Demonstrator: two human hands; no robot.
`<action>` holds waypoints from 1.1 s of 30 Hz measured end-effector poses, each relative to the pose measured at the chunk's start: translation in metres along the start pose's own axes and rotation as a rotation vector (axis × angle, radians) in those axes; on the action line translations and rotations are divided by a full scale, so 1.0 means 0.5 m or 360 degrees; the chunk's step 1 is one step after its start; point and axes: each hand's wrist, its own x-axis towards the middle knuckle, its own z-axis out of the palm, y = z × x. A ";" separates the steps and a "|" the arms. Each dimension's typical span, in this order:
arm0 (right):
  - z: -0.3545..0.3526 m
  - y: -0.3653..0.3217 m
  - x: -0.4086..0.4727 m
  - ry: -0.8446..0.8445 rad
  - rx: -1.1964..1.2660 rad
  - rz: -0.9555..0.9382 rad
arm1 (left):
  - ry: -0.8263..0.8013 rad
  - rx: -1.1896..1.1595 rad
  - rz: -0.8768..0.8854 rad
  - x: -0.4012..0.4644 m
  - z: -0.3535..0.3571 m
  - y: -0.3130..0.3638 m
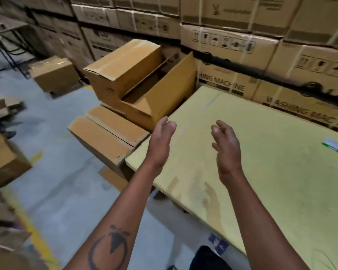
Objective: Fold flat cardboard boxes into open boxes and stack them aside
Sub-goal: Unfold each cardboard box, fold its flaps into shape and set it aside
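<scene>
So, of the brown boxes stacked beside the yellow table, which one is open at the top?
The upper right box, nearest the washing machine cartons: its dark inside and raised flap show. The box beside it and the lower one show only closed faces.

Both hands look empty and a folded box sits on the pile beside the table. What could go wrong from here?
The open box lies tilted on the lower closed box, so it may slide off. Its raised flap could catch the next box stacked there. Left hand and right hand hold nothing.
</scene>
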 end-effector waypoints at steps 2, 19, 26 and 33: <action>0.059 0.004 0.031 -0.0061 -0.0005 0.0004 | 0.0072 -0.0012 0.0001 0.033 -0.049 -0.004; 0.417 0.052 0.401 -0.0110 -0.0001 0.0181 | 0.0148 0.0243 -0.0044 0.475 -0.286 0.015; 0.522 0.100 0.533 0.0057 -0.0094 0.0330 | 0.0167 0.0320 -0.0065 0.708 -0.358 -0.003; 0.643 0.168 0.646 0.0328 -0.0190 0.0451 | -0.0099 0.0526 -0.0076 0.905 -0.417 -0.040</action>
